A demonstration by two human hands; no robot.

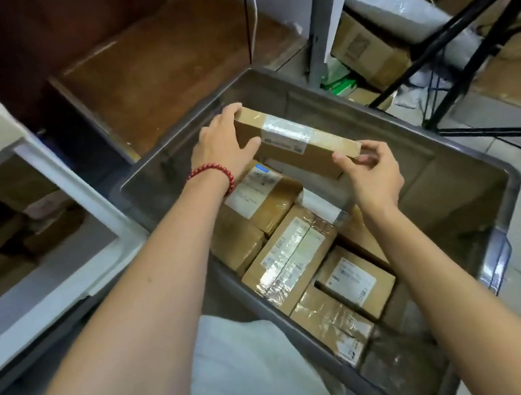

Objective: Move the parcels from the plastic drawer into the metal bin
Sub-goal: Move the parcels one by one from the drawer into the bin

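Parcel (298, 142), one, flat and long: held tilted over the metal bin (417, 148), both arms outstretched. The left hand (225, 144) curls round its far end; the right hand (373, 174) pinches its near corner. Below the fingers, in the bin: at least six taped parcels (290, 258). Left of the fingers: one plastic drawer (85, 200).

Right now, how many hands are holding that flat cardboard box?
2. The left hand grips the box at its far end; the right hand pinches its near corner, over the metal bin.
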